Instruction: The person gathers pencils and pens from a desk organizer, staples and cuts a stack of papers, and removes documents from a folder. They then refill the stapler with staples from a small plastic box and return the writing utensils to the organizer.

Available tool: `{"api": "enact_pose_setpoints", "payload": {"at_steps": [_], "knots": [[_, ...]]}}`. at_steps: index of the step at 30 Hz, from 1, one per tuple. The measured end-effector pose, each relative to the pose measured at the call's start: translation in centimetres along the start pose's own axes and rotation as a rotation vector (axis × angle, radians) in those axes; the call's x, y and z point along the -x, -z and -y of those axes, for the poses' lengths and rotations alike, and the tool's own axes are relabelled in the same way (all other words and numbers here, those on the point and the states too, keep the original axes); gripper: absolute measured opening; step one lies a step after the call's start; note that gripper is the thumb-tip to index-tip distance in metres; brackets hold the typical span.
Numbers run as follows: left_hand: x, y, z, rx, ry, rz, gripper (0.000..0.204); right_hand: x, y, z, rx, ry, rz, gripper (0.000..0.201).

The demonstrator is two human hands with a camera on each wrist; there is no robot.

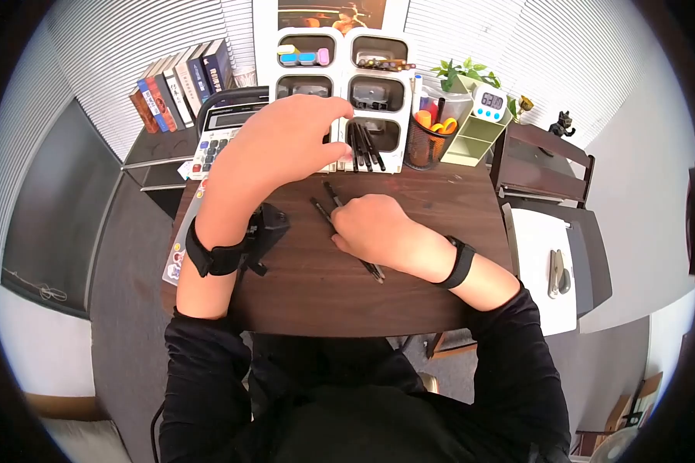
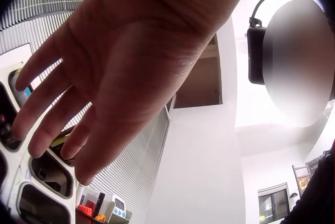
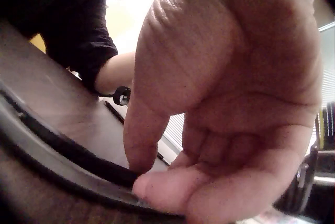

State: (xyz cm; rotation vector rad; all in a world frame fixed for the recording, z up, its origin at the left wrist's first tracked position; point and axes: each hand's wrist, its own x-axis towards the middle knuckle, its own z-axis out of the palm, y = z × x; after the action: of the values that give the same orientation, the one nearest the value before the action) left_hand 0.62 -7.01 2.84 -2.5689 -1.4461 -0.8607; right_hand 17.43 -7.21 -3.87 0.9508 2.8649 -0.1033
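Note:
My left hand (image 1: 286,143) hovers in front of the white organizer (image 1: 400,100), its fingers loosely extended with nothing between them in the left wrist view. Several black pens (image 1: 364,147) stand slanted in the organizer's lower right compartment, just beside the left thumb and index tips. Over the middle of the table, my right hand (image 1: 374,228) pinches a slim black pen (image 3: 73,153) between thumb and index finger, close to the tabletop. Two dark pen ends (image 1: 322,208) stick out past the right hand's far side, and tips emerge below it; the middles are hidden by the hand.
On the wooden table (image 1: 316,305), a black device (image 1: 270,228) sits beside the left forearm and a calculator (image 1: 212,147) lies behind it. A mesh pen cup (image 1: 427,147) and a green holder with a timer (image 1: 489,103) stand right of the organizer. Markers (image 1: 305,57) fill an upper compartment.

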Motion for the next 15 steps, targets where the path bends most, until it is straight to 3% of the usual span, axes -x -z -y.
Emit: {"api": "enact_pose_setpoints", "payload": {"at_steps": [8,11,15], "knots": [[-0.1,0.4,-0.3,-0.018,0.035,0.039,0.039,-0.3,-0.9,-0.3,-0.125,0.077,-0.117,0.024],[0.0,1.6,-0.6,0.029,0.058,0.067,0.038,0.2,0.6,-0.3,-0.212,0.067,-0.141,0.024],[0.6,3.5,-0.1,0.054,0.075,-0.025,0.032,1.5,4.5,-0.5,-0.422,-0.019,-0.181,0.03]]}}
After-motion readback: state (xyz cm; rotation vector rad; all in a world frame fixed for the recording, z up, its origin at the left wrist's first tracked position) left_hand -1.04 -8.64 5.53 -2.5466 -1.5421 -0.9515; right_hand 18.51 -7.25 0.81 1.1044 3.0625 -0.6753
